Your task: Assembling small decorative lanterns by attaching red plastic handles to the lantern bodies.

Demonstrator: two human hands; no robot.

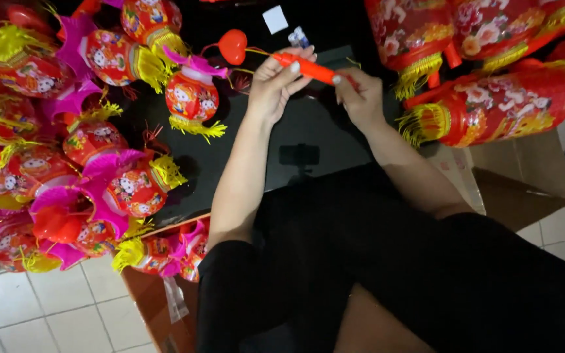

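Both my hands hold a thin orange-red stick handle (313, 68) above a glossy black table (295, 124). My left hand (276, 82) pinches its left end, and my right hand (359, 97) grips its right end. A wire runs from the stick's left tip to a red heart-shaped piece (233, 46). Just below that heart hangs a small round red lantern (191, 97) with pink petals and a yellow fringe.
A heap of small red, pink and yellow lanterns (67, 144) covers the left. Larger red flowered lanterns (492, 104) lie at the upper right. Cardboard boxes stand at lower left (158, 294) and at right (524, 176). A phone on a stand (299, 157) sits on the table.
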